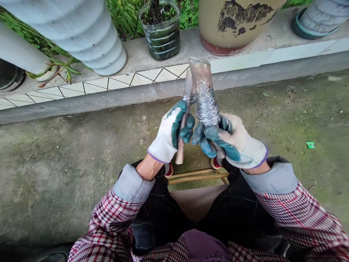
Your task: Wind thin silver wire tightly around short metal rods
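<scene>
Both hands wear white work gloves with green-coated palms and fingers. My left hand (177, 129) is closed round a thin wooden stick (180, 151), held nearly upright, with some wire about its upper part. In my right hand (231, 140) is a thicker wooden stick (200, 71) with a broad, worn top. A thick coil of silvery wire (207, 105) is wound round its middle, just above the right fingers. The two sticks are side by side, close together near their tops; I cannot tell whether a strand of wire joins them.
Beyond the hands runs a low tiled ledge (152, 75) bearing a ribbed white pot (89, 40), a cut plastic bottle planter (163, 38) and a tan pot (231, 25). A green wrapper (310, 145) lies on the concrete floor (81, 163). Below is a wooden bar (196, 177) between my feet.
</scene>
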Demonstrator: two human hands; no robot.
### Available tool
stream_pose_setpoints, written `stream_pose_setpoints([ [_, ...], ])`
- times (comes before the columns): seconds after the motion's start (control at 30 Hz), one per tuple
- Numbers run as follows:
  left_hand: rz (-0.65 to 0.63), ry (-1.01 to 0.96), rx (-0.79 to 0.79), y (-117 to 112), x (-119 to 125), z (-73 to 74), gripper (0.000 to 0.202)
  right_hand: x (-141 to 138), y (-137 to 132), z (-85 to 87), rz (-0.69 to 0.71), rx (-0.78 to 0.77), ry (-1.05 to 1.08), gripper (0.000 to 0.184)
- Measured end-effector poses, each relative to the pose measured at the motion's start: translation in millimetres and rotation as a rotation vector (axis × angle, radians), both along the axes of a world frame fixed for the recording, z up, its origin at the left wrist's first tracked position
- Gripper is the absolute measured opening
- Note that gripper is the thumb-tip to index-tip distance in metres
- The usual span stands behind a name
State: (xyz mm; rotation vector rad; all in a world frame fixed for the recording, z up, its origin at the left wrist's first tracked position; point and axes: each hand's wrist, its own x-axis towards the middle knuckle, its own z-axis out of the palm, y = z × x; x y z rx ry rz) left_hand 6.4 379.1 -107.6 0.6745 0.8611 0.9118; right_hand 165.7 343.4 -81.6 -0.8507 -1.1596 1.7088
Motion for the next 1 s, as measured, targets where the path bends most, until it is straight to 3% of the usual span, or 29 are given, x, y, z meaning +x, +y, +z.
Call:
stream_pose_setpoints([
  [0.1,-0.021,-0.155,-0.035,6,-12,4.6,0.04,5,6,-8.9,-0.098,-0.067,0.052,0.024],
  [0.27,0.013,-0.162,-0.079,5,-26,11.5,0.052,26,26,-13.8,-0.297,-0.161,0.152,0.021],
  [0.37,0.063,-0.105,-0.066,4,-35,12.8,0.05,36,33,-10.0,-0.278,-0.238,0.18,0.022],
  [0.53,0.195,-0.08,-0.002,12,-49,9.6,0.022,52,35,-7.7,-0.299,-0.255,0.257,0.019],
  [0.8,0.339,-0.074,0.065,25,-73,0.5,0.026,77,40,-15.8,-0.342,-0.263,0.294,0.014],
  [1.0,0.474,-0.055,0.06,8,-102,4.1,0.024,97,43,-18.8,-0.368,-0.234,0.281,0.016],
])
